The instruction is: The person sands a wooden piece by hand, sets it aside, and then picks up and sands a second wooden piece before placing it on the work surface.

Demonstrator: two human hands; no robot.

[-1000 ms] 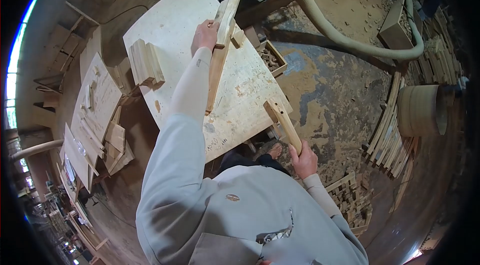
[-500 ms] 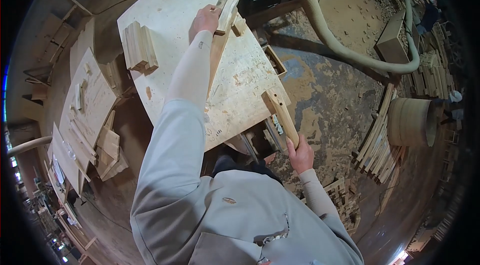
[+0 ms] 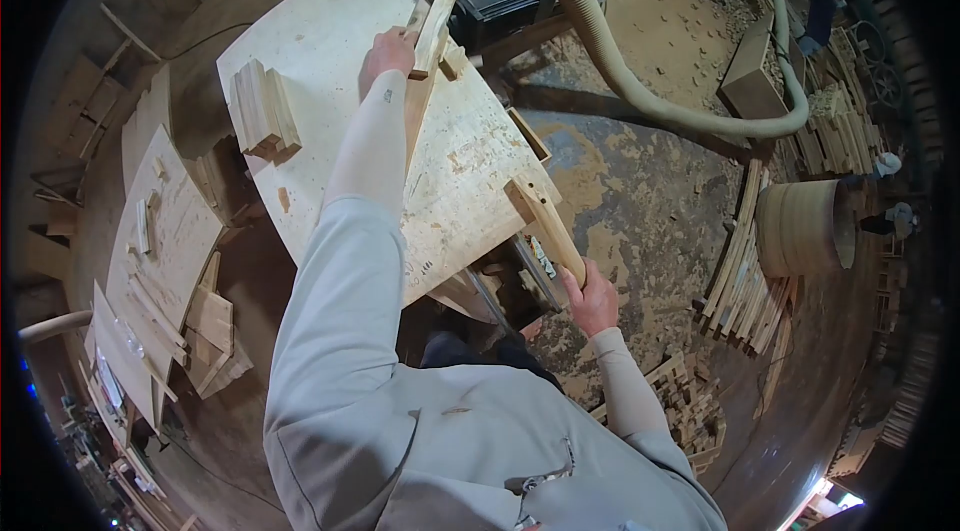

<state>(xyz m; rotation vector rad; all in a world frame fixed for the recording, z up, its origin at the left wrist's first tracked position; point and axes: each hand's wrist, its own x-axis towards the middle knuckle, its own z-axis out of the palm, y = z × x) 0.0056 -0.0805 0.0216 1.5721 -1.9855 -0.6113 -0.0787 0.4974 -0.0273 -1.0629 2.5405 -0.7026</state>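
Note:
My left hand (image 3: 390, 53) is at the far end of the pale work table (image 3: 330, 21), its fingers closed on a wooden piece (image 3: 434, 26) that lies slantwise near the right edge. A long wooden strip (image 3: 417, 116) runs from there toward me. Below and to the right, my right hand (image 3: 594, 299) grips the lower end of a rounded wooden leg (image 3: 554, 231) with small dark holes near its upper end. That upper end rests at the table's near right corner.
A stack of wooden pieces (image 3: 262, 111) lies on the table's left part. Behind the table are a dark motor (image 3: 500, 3) and a thick hose (image 3: 600, 51). Boards (image 3: 170, 231) stand at left. Wood strips (image 3: 735, 281) and a round drum (image 3: 800, 228) are at right.
The whole view has shifted slightly, with the table and motor now further left. Both hands keep their holds on the wood.

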